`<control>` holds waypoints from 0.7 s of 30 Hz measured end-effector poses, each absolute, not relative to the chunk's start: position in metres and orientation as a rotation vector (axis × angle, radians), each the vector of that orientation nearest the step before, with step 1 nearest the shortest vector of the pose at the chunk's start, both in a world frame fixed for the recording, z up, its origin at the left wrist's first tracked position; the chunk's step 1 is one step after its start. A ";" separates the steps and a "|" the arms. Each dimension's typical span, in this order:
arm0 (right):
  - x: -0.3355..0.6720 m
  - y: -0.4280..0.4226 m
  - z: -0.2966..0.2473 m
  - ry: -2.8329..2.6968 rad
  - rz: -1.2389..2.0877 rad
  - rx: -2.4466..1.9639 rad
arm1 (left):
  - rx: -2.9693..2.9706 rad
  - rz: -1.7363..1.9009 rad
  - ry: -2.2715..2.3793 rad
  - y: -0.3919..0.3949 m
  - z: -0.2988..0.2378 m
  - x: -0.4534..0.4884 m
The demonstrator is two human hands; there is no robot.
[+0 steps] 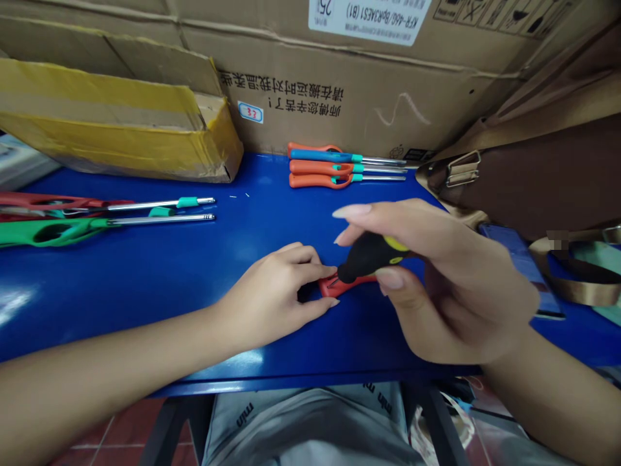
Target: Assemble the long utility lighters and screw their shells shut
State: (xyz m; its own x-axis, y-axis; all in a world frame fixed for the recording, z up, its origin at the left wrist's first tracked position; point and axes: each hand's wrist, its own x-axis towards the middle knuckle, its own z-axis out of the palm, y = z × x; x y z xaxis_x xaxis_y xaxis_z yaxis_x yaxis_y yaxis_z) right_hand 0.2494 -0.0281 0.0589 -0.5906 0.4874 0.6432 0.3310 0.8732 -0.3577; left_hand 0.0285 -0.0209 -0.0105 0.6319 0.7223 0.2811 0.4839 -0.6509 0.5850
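So I'm sat at a blue tabletop (169, 278), and the bit I'm working on is a red lighter handle (352, 285), lying flat just below the middle of the frame. My left hand (274, 288) has its left end, fingers bent and mostly closed, thumb along the near edge and index fingertip on the far one. My right hand (460, 285), over on the right, has a black-and-yellow screwdriver (366, 255) between thumb and fingers: thumb under the grip, index poking out past the top of it, so only partly curled. The thin shaft points down-left at the red piece, right between my left fingertips; can't tell if the tip's actually seated in anything. Upper centre there's a little pile of orange-handled lighters (315, 167) with one blue handle in it, up by a big cardboard carton (359, 84). Left edge: a green lighter (77, 230) and a red lighter (72, 201), metal tubes pointing right, below a yellow-taped box (145, 149). Phone (524, 265) is lying behind my right wrist.
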 end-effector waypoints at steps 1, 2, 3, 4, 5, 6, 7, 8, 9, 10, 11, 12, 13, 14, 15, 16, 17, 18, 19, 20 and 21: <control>0.249 -0.028 0.060 -2.255 0.230 -0.581 | 2.399 0.697 0.957 -0.021 -0.011 0.029; 0.248 -0.028 0.062 -2.258 0.199 -0.582 | 2.402 0.692 0.969 -0.022 -0.010 0.029; 0.247 -0.028 0.063 -2.262 0.174 -0.591 | 2.403 0.684 0.978 -0.022 -0.010 0.029; 0.245 -0.028 0.064 -2.261 0.154 -0.604 | 2.405 0.677 0.985 -0.022 -0.010 0.029; 0.244 -0.029 0.065 -2.248 0.129 -0.617 | 2.408 0.671 0.986 -0.022 -0.009 0.029; 0.242 -0.029 0.065 -2.234 0.106 -0.634 | 2.411 0.664 0.984 -0.023 -0.009 0.029; 0.241 -0.029 0.065 -2.220 0.081 -0.654 | 2.413 0.658 0.982 -0.023 -0.009 0.029; 0.240 -0.029 0.064 -2.210 0.056 -0.672 | 2.412 0.652 0.980 -0.023 -0.009 0.029; 0.240 -0.029 0.063 -2.201 0.030 -0.679 | 2.411 0.651 0.979 -0.023 -0.008 0.029; 0.240 -0.028 0.062 -2.196 0.015 -0.678 | 2.408 0.653 0.979 -0.023 -0.008 0.029; 0.241 -0.028 0.060 -2.194 0.013 -0.658 | 2.403 0.656 0.978 -0.023 -0.008 0.029; 0.242 -0.027 0.059 -2.186 0.023 -0.624 | 2.398 0.657 0.977 -0.023 -0.008 0.029; 0.243 -0.027 0.057 -2.184 0.055 -0.594 | 2.394 0.661 0.977 -0.023 -0.008 0.030; 0.244 -0.027 0.056 -2.192 0.112 -0.577 | 2.391 0.665 0.978 -0.023 -0.008 0.030; 0.245 -0.027 0.055 -2.200 0.176 -0.561 | 2.388 0.671 0.980 -0.023 -0.008 0.030; 0.246 -0.027 0.055 -2.201 0.235 -0.547 | 2.388 0.677 0.980 -0.023 -0.008 0.030; 0.246 -0.028 0.054 -2.189 0.271 -0.533 | 2.387 0.682 0.979 -0.024 -0.008 0.030; 0.246 -0.028 0.053 -2.177 0.294 -0.521 | 2.386 0.685 0.980 -0.024 -0.008 0.030; 0.245 -0.027 0.053 -2.166 0.301 -0.515 | 2.385 0.685 0.980 -0.024 -0.009 0.030; 0.244 -0.027 0.052 -2.152 0.292 -0.503 | 2.384 0.681 0.984 -0.024 -0.009 0.030; 0.243 -0.027 0.052 -2.145 0.282 -0.496 | 2.385 0.676 0.991 -0.025 -0.009 0.030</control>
State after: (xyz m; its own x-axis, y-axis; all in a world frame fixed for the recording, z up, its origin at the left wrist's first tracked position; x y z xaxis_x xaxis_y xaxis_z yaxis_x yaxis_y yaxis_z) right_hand 0.2433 -0.0266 0.0517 -0.5242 0.4479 0.7243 0.2452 0.8939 -0.3753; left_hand 0.0297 -0.0245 -0.0092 0.6183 0.7419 0.2593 0.5115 -0.6304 0.5839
